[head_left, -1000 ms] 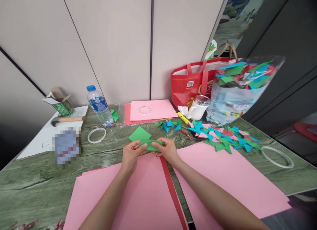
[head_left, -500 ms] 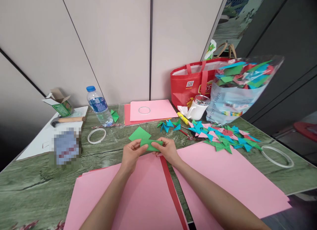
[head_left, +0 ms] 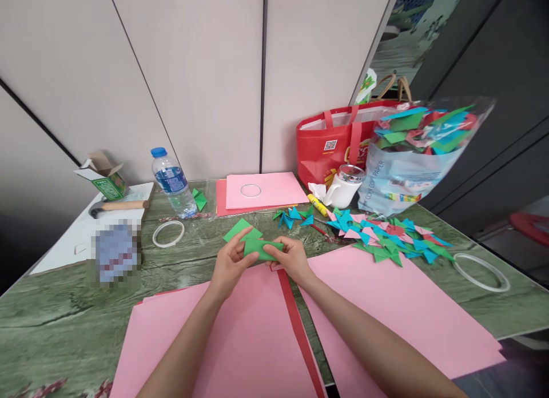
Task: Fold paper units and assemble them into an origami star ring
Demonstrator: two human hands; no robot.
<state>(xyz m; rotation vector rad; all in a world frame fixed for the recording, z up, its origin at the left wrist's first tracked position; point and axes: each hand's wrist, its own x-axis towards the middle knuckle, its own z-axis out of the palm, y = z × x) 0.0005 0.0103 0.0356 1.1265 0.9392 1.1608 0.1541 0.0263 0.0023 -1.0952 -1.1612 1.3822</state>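
Observation:
A small folded sheet of green paper is held up between both hands, just above the far edge of the pink sheets. My left hand has its thumb on the lower left of the green paper, with the index finger raised behind its top left. At the other end, my right hand pinches the paper, thumb in front and fingers behind. Another green paper square lies on the table just beyond my left fingers. Folded blue and green pieces lie a little farther off.
To the right spreads a ring of folded paper pieces, near a white tape ring. Behind stand a white mug, a red bag and a plastic bag of folded pieces. Leftward are a water bottle and a hammer.
My left index finger has lifted off the green paper and stretched upward. The right hand keeps its pinch, and the paper stays nearly in place.

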